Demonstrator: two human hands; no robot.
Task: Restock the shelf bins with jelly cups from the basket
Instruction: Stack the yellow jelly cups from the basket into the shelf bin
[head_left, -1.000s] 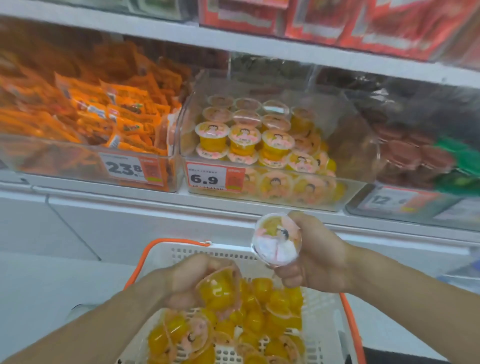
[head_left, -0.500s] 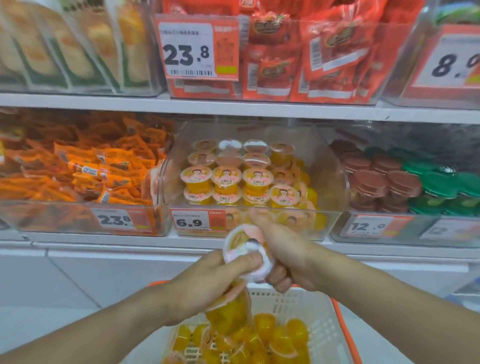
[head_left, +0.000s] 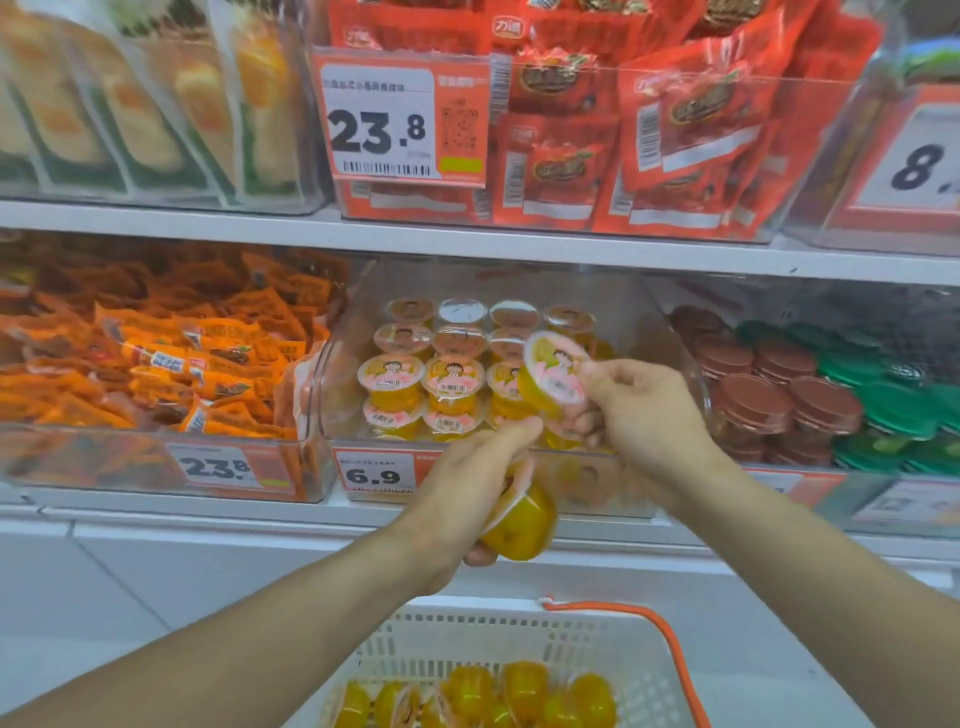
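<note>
**2 jelly cups held at the mouth of the shelf bin**

Nearest, the white basket (head_left: 519, 639) with an orange handle sits low in view, its rear rim below the hands; about 7 yellow jelly cups (head_left: 467, 699) lie in its visible part, though the frame cuts off the rest. Open space separates the basket rim from the shelf edge (head_left: 156, 519) above.

The left hand (head_left: 467, 486) curls its fingers around 1 jelly cup (head_left: 519, 519), tipped on its side just in front of the 6.9 price tag (head_left: 375, 472). The right hand (head_left: 644, 415) pinches a 2nd cup (head_left: 550, 376) by its lidded rim, tilted, over the bin's front wall.

Behind, the clear bin (head_left: 680, 364) holds stacked cups in rows: 4 rows across at the left, roughly 3 deep, lids up. Its right side shows free room behind the right hand.

Left of it, 1 bin of orange packets (head_left: 182, 364); right, brown and green discs (head_left: 779, 395). On the upper shelf, red packets (head_left: 649, 130) fill a bin tagged 23.8.
</note>
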